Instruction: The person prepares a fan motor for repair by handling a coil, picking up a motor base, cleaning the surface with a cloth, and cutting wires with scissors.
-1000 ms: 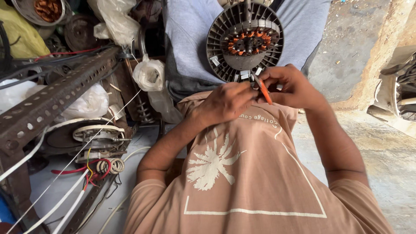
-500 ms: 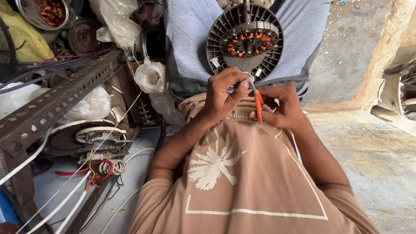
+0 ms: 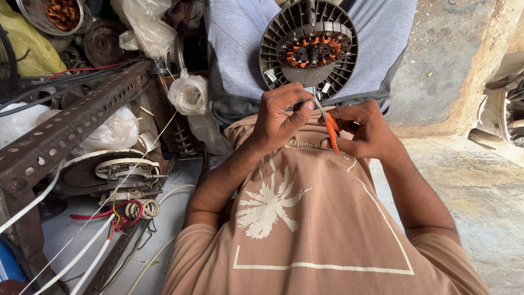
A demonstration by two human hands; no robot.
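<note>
A round dark fan motor (image 3: 309, 49) with copper windings at its centre leans upright against grey cloth (image 3: 240, 49), just beyond my hands. My left hand (image 3: 278, 117) pinches a thin wire (image 3: 319, 107) that runs from the motor's lower rim. My right hand (image 3: 368, 134) grips a small orange-handled cutting tool (image 3: 331, 134), its tip touching that wire between the two hands. Both hands hover over my tan shirt (image 3: 305, 229) with a white palm print.
A rusty perforated angle bar (image 3: 71, 131) slants across the left. Beneath it lie another motor part (image 3: 117, 172), red and white wires (image 3: 125, 216) and plastic bags (image 3: 188, 93). A bowl of copper wire (image 3: 57, 13) sits top left. Concrete floor (image 3: 480, 191) and fan parts (image 3: 507, 120) lie right.
My left hand rose towards the motor's rim and took the wire. My right hand came down and inwards with the orange tool, so the two hands now meet.
</note>
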